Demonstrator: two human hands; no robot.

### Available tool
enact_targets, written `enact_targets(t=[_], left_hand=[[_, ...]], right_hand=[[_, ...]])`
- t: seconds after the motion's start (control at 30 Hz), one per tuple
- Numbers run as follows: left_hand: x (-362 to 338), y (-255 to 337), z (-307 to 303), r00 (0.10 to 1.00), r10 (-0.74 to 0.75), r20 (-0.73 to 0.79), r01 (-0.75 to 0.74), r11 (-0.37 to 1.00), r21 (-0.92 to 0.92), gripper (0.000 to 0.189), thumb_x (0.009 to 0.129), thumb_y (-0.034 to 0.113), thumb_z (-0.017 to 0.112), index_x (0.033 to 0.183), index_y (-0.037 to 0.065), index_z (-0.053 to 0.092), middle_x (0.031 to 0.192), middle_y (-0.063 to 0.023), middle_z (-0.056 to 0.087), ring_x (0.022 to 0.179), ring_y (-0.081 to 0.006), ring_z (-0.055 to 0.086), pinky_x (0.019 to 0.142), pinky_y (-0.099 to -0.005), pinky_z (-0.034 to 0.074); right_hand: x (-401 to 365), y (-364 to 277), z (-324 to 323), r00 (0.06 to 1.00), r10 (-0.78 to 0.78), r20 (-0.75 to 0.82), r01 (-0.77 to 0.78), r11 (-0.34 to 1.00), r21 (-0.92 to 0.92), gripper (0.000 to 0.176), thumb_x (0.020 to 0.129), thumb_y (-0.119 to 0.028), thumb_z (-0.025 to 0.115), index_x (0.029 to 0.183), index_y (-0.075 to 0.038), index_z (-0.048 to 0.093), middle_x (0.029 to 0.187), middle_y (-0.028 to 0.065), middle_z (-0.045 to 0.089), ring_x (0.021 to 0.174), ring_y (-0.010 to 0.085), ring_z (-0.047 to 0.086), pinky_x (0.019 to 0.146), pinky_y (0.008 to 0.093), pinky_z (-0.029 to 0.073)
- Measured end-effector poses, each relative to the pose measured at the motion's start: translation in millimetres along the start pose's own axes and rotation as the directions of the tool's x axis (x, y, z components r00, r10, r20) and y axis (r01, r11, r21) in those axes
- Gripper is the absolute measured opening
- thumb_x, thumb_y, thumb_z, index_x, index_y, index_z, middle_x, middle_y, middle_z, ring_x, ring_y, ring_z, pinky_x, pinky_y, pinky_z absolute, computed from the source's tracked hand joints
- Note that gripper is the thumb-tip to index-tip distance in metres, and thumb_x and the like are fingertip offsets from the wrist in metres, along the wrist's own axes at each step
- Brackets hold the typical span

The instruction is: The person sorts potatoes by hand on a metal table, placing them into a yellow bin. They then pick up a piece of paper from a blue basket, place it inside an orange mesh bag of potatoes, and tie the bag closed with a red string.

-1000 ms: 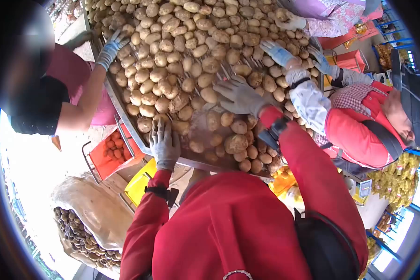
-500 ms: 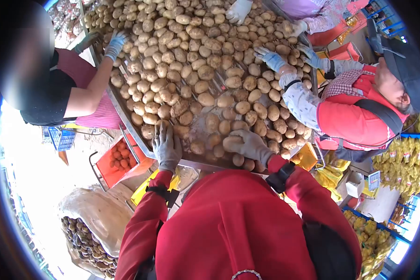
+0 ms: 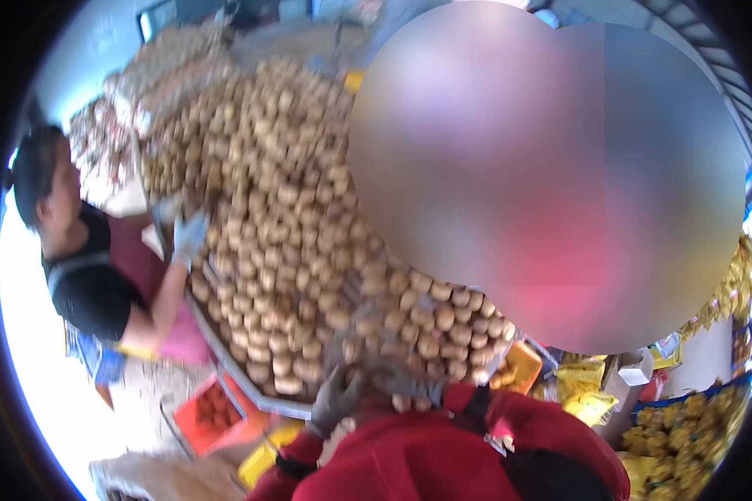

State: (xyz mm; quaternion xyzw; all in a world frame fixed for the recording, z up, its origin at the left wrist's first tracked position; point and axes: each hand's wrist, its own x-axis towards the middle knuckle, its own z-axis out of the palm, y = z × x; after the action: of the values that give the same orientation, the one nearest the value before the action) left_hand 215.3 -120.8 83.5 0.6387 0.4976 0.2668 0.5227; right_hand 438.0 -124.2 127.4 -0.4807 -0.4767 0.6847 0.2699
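Potatoes [image 3: 267,217] cover a metal-edged sorting table [image 3: 246,390]. At its near edge, my left hand [image 3: 338,399] is gloved and raised a little, its fingers blurred; whether it holds a potato is unclear. Close beside it on the right, my right hand [image 3: 399,382], also gloved, lies over the near edge with its fingers smeared by motion. A few potatoes show just below my right hand, near my red clothing. Several more lie beyond both hands.
At the left, a co-worker [image 3: 100,267] reaches a gloved hand over the potatoes. Blurred shapes cover the upper right. Below the table's left edge stands a red crate [image 3: 213,415]. Yellow net bags [image 3: 685,434] are stacked at the lower right.
The view has tilted up, so the table shows lower and farther back. My hands have come closer together at the near edge; my right hand has left the potato it was touching.
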Motion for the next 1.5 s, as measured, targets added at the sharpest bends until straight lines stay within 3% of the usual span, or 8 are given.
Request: enact_targets(t=[0.13, 0.23, 0.33, 0.43, 1.1, 1.23, 1.33, 1.5], left_hand=[[-8.0, 11.4, -12.7, 0.983, -0.179, 0.041, 0.169, 0.795, -0.582, 0.04, 0.097, 0.029, 0.07, 0.121, -0.002, 0.064, 0.103, -0.0056, 0.067, 0.087, -0.0108, 0.062, 0.075, -0.0274, 0.054], [-2.3, -26.5, -7.2, 0.96, -0.273, 0.069, 0.266, 0.798, -0.541, 0.04, 0.098, 0.019, 0.07, 0.129, -0.001, 0.058, 0.107, -0.0058, 0.067, 0.095, -0.0127, 0.062, 0.086, -0.0293, 0.054], [9.0, -81.4, -26.9, 0.991, 0.128, -0.029, -0.125, 0.988, 0.093, 0.034, 0.101, 0.017, 0.064, 0.131, 0.003, 0.058, 0.101, -0.0049, 0.067, 0.087, -0.0156, 0.065, 0.081, -0.0301, 0.057], [8.3, -45.0, -31.6, 0.993, -0.12, 0.007, 0.117, 0.954, -0.276, 0.037, 0.101, 0.017, 0.065, 0.134, 0.002, 0.056, 0.105, -0.0055, 0.067, 0.091, -0.0157, 0.064, 0.084, -0.0304, 0.057], [-48.1, 38.3, -29.3, 0.988, -0.034, -0.15, -0.092, 0.649, -0.755, 0.057, 0.097, 0.041, 0.071, 0.138, 0.008, 0.051, 0.118, -0.0081, 0.061, 0.099, -0.0241, 0.062, 0.082, -0.0404, 0.053], [-49.3, 36.0, -39.5, 0.988, 0.099, 0.119, 0.038, 0.594, -0.804, 0.074, 0.101, 0.036, 0.065, 0.157, 0.005, 0.029, 0.152, -0.0146, 0.046, 0.134, -0.0244, 0.052, 0.105, -0.0379, 0.051], [-54.1, 34.3, -40.3, 0.983, 0.118, 0.14, 0.009, 0.734, -0.679, 0.057, 0.108, 0.028, 0.053, 0.156, 0.007, 0.031, 0.15, -0.012, 0.047, 0.127, -0.0204, 0.056, 0.101, -0.035, 0.053], [-55.0, 37.9, -33.8, 0.984, -0.065, 0.167, 0.166, 0.686, -0.709, 0.063, 0.1, 0.023, 0.068, 0.151, 0.004, 0.038, 0.141, -0.0138, 0.055, 0.13, -0.0226, 0.055, 0.108, -0.0379, 0.047]], right_hand=[[3.6, -15.9, 7.5, 0.985, -0.086, 0.148, 0.119, 0.966, -0.23, 0.065, 0.093, -0.046, 0.067, 0.145, -0.01, 0.052, 0.125, 0.0145, 0.065, 0.11, 0.0268, 0.063, 0.092, 0.0353, 0.051], [5.5, -19.8, 12.3, 0.963, -0.138, 0.233, 0.233, 0.861, -0.452, 0.071, 0.09, -0.045, 0.072, 0.149, -0.012, 0.05, 0.13, 0.0161, 0.064, 0.116, 0.0308, 0.063, 0.098, 0.0381, 0.05], [5.4, -3.3, 10.7, 0.938, -0.256, 0.236, 0.347, 0.73, -0.588, 0.077, 0.086, -0.044, 0.077, 0.15, -0.013, 0.049, 0.131, 0.0176, 0.065, 0.118, 0.035, 0.064, 0.102, 0.0392, 0.05], [10.3, 14.8, -2.4, 0.918, -0.341, 0.203, 0.391, 0.694, -0.605, 0.08, 0.084, -0.044, 0.077, 0.151, -0.012, 0.047, 0.138, 0.0188, 0.06, 0.125, 0.036, 0.059, 0.106, 0.042, 0.047], [-15.7, -86.4, 23.9, 0.993, 0.093, -0.071, -0.101, 0.987, -0.126, 0.037, 0.103, -0.026, 0.054, 0.13, -0.001, 0.059, 0.11, 0.0132, 0.067, 0.091, 0.0238, 0.062, 0.079, 0.0377, 0.049], [-18.6, -66.8, 39.4, 0.988, -0.155, -0.024, 0.147, 0.968, -0.202, 0.035, 0.1, -0.02, 0.06, 0.129, -0.001, 0.059, 0.106, 0.0106, 0.067, 0.08, 0.0149, 0.063, 0.067, 0.0335, 0.052], [-2.0, -36.3, 21.3, 0.965, -0.207, 0.163, 0.196, 0.977, 0.079, 0.058, 0.099, -0.024, 0.065, 0.15, -0.003, 0.045, 0.131, 0.0118, 0.062, 0.106, 0.0165, 0.064, 0.09, 0.0309, 0.054], [-2.3, -34.5, 24.2, 0.974, -0.183, 0.13, 0.209, 0.951, -0.228, 0.066, 0.091, -0.025, 0.079, 0.147, -0.007, 0.05, 0.138, 0.0132, 0.06, 0.128, 0.0218, 0.057, 0.108, 0.0348, 0.047]])
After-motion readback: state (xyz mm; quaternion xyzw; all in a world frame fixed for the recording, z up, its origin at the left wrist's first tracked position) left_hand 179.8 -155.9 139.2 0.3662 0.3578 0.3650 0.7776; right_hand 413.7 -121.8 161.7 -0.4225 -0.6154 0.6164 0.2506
